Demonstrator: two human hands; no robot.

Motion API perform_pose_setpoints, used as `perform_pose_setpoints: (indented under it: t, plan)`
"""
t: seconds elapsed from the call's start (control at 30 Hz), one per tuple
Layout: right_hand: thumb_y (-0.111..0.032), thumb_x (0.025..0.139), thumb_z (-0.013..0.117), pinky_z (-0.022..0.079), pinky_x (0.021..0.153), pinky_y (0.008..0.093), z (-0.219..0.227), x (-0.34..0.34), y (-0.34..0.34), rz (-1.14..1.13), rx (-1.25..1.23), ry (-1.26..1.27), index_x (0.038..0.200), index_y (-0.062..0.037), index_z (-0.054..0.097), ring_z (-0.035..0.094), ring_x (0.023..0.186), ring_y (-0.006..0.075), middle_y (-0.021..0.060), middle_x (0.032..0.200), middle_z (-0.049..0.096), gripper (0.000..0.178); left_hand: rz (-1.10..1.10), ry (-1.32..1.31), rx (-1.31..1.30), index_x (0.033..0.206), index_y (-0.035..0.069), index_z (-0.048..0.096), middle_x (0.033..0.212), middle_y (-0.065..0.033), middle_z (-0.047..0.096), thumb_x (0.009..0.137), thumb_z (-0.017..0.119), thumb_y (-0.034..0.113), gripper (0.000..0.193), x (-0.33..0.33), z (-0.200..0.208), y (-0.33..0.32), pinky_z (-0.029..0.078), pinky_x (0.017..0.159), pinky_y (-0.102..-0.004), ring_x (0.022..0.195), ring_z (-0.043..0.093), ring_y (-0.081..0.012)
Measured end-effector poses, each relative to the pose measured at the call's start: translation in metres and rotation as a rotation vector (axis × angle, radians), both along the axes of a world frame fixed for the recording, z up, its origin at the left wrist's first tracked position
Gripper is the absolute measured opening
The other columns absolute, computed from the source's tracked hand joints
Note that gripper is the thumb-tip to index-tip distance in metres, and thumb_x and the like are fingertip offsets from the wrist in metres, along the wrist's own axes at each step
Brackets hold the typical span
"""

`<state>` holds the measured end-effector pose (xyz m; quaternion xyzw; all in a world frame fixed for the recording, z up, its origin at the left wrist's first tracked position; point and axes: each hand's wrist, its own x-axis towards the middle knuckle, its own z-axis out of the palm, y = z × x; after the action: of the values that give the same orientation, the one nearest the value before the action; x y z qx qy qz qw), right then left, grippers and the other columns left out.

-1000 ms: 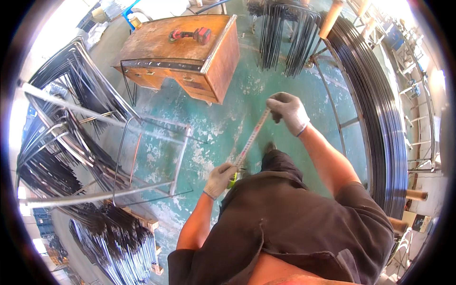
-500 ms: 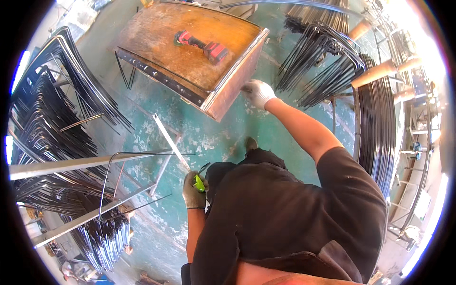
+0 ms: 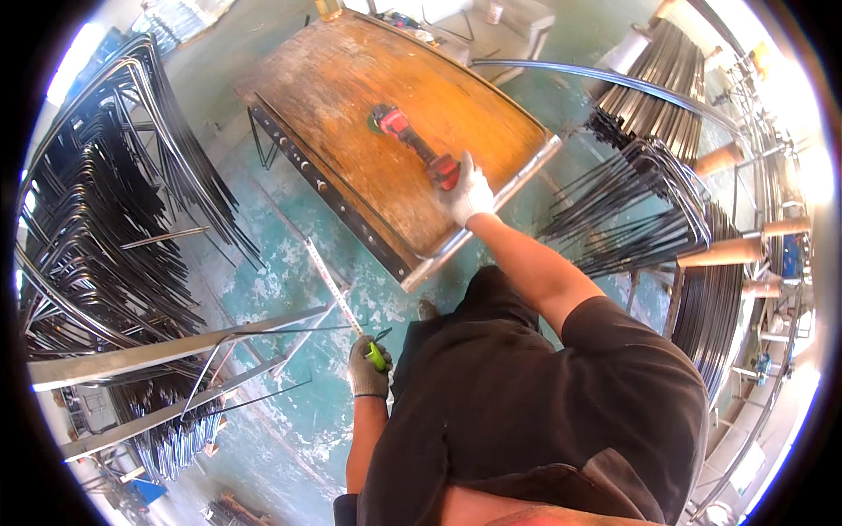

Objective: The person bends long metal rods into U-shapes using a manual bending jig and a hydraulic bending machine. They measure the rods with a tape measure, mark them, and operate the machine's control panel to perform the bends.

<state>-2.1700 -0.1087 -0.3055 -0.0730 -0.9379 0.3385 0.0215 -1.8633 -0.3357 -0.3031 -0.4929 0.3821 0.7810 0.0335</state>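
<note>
My left hand [image 3: 367, 368], in a grey work glove, is closed around a green tape measure [image 3: 375, 356]. Its white blade [image 3: 331, 285] sticks out stiffly, away from me and slightly left, above the floor. In a white glove, my right hand [image 3: 471, 190] is at the battery end of a red and black cordless angle grinder [image 3: 416, 145]. One finger points up beside the battery and the other fingers are partly hidden. The grinder lies on a worn brown wooden tabletop [image 3: 351, 66], its disc end toward the far left.
A perforated dark metal strip [image 3: 329, 188] runs along the table's left edge. Bent black tubes [image 3: 96, 219] are stacked at left beside a metal rack bar [image 3: 175, 346]. More bent tubes [image 3: 636, 197] hang at right, and a long curved tube [image 3: 614, 77] juts toward the table.
My right hand has moved from beside the table's near edge up over the tabletop to the grinder. The left hand still holds the tape measure. The view has shifted closer to the table.
</note>
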Motion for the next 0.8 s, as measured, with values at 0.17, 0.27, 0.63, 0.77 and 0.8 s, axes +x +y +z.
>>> perform_pose_setpoints:
  t: [0.17,0.27,0.63,0.77,0.8]
  plan:
    - [-0.035,0.077,0.074,0.051,0.087,0.0512,-0.004,-0.057,-0.032,0.031,-0.003,0.029,0.133,-0.0056,0.041,0.06,0.105,0.0428,0.0251,0.117,0.057,0.072,0.137,0.041,-0.091,0.102,0.007,0.055,0.074,-0.0085,0.055,0.095,0.055,0.024,0.019,-0.031,0.02,0.011,0.041,0.047,-0.03,0.056,0.053,-0.0203]
    - [-0.026,0.076,0.073,0.051,0.086,0.0523,0.001,-0.113,-0.06,0.064,-0.06,0.084,0.125,-0.0062,0.042,0.057,0.107,0.0427,0.0234,0.114,0.057,0.062,0.345,0.025,-0.005,0.101,0.008,0.055,0.072,-0.0077,0.054,0.095,0.055,0.026,0.019,-0.04,0.031,0.026,0.04,0.047,-0.0299,0.056,0.053,-0.0197]
    - [-0.029,0.085,0.068,0.049,0.084,0.049,-0.026,-0.102,0.058,0.947,0.044,0.063,0.104,-0.0089,0.067,0.06,0.099,0.0393,0.0179,0.103,0.063,0.028,0.477,-0.043,-0.004,0.105,0.007,0.054,0.077,-0.0084,0.055,0.098,0.051,0.027,0.021,-0.038,0.044,0.157,0.042,0.053,-0.0291,0.063,0.054,-0.0193]
    - [-0.021,0.08,0.069,0.046,0.087,0.0452,-0.027,-0.039,0.121,1.188,0.132,0.018,0.091,-0.0146,0.07,0.057,0.1,0.0313,0.0072,0.099,0.065,0.012,0.626,-0.072,0.146,0.104,0.008,0.054,0.077,-0.0076,0.056,0.099,0.049,0.028,0.021,-0.041,0.038,0.15,0.042,0.053,-0.0295,0.063,0.054,-0.0193]
    - [-0.02,0.08,0.068,0.045,0.086,0.045,-0.034,-0.036,0.124,1.184,0.131,0.029,0.088,-0.0152,0.07,0.057,0.098,0.0306,0.006,0.098,0.065,0.01,0.633,-0.097,0.127,0.104,0.008,0.054,0.077,-0.0075,0.056,0.099,0.049,0.028,0.021,-0.046,0.038,0.15,0.042,0.053,-0.0296,0.063,0.054,-0.0194]
